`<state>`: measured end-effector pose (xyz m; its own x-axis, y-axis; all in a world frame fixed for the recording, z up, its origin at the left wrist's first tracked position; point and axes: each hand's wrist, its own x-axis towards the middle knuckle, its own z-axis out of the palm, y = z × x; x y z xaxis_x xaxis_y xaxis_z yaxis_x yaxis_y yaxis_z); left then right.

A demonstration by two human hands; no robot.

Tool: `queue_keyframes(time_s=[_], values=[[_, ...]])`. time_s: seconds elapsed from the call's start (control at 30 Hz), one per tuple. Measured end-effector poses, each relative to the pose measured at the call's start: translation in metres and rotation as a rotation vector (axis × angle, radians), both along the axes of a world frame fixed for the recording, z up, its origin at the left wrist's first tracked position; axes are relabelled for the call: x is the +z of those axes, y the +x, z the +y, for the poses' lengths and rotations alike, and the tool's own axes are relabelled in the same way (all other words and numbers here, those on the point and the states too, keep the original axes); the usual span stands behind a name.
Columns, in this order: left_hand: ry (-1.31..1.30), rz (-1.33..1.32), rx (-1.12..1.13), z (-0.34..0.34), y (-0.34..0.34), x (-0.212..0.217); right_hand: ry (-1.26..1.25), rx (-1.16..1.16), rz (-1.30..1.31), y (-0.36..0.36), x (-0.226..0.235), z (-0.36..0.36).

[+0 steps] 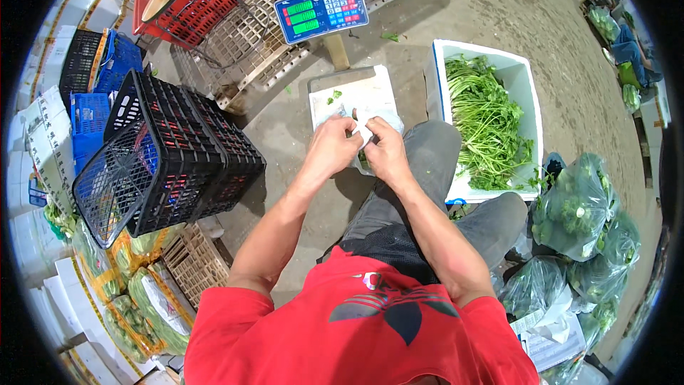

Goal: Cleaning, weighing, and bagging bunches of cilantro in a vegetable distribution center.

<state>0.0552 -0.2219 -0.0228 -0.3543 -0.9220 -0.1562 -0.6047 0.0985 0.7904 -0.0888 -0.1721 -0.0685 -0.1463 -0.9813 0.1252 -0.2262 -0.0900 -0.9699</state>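
My left hand [333, 145] and my right hand [387, 150] come together over the near edge of a bench scale's platform [331, 108]. Fingers of both are closed in a pinch on a thin, whitish plastic bag [365, 112] gathered between them. Most of the bag is hidden by my hands; a little green shows beneath the right one. Small leaf scraps [333, 97] lie on the platform. Behind it, on a post, stands the scale's blue display panel [321, 12]. A white foam box [536, 125] of leafy green stems [484, 125] stands right of my knee.
Stacked black plastic crates [196, 150] stand at left, near wrapped vegetables [153, 306]. Wooden pallets [267, 36] and a red basket [189, 11] lie beyond. At right are clear bags of greens [581, 207] and papers [556, 342].
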Motion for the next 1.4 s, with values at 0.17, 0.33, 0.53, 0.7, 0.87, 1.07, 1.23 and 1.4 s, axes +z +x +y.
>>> queue_keyframes(time_s=[0.17,0.33,0.53,0.7,0.87,1.07,1.23,1.4], values=[[-0.072,-0.178,-0.184,-0.014,-0.003,0.036,0.173,-0.028,-0.472,-0.014,-0.012,-0.003],[0.782,0.513,0.281,-0.059,0.050,-0.029,0.388,0.144,-0.865,-0.028,-0.010,-0.008],[0.868,0.715,0.464,-0.057,0.036,-0.055,0.211,0.279,0.367,-0.031,0.012,-0.009],[0.924,0.786,0.728,-0.079,0.072,-0.092,0.072,0.524,0.674,-0.024,0.004,0.008],[0.971,0.783,0.338,-0.049,0.036,-0.044,0.327,0.368,-0.291,-0.032,-0.028,-0.005],[0.912,0.648,0.254,-0.024,0.015,-0.008,0.234,-0.033,-0.136,-0.006,-0.008,-0.010],[0.962,0.723,0.280,-0.026,0.010,-0.009,0.116,-0.103,0.165,0.000,0.004,-0.018],[0.660,0.462,0.146,-0.039,0.009,-0.001,0.052,-0.058,0.141,-0.016,-0.004,-0.021]])
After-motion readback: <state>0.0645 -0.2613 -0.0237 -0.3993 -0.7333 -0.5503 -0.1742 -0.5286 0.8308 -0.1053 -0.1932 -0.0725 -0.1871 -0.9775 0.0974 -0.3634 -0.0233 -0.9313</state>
